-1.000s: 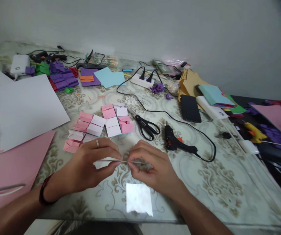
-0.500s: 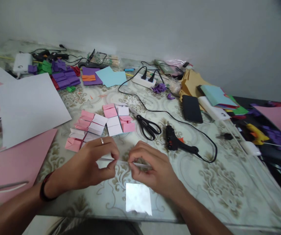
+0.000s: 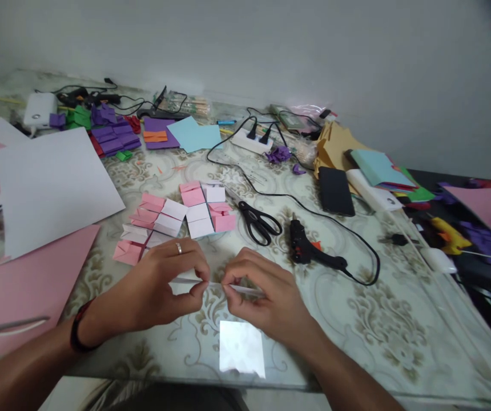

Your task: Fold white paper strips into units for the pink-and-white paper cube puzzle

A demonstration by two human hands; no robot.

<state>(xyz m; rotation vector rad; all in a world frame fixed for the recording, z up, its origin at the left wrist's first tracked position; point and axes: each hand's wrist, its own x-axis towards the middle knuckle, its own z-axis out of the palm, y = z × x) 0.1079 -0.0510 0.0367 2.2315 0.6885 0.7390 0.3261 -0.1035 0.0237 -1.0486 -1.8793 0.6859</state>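
Observation:
A thin white paper strip [image 3: 215,283] is stretched level between my two hands above the table. My left hand [image 3: 172,279], with a ring on one finger, pinches it near its middle between thumb and forefinger. Close beside it, my right hand [image 3: 262,291] pinches the same strip, leaving a short gap between the fingertips. Parts of the strip show through the curl of each hand. On the table in front of me lies a small white paper square [image 3: 241,348]. Pink and white folded paper pieces [image 3: 160,220] sit just beyond my left hand.
Black scissors [image 3: 258,222] and a black glue gun [image 3: 309,245] with its cord lie beyond my right hand. A phone [image 3: 335,191] is farther right. White paper [image 3: 57,188] and pink sheets [image 3: 35,285] spread at left. A power strip [image 3: 252,140] stands at the back.
My fingertips have shifted very slightly along the strip, closer together. Everything else stays where it was.

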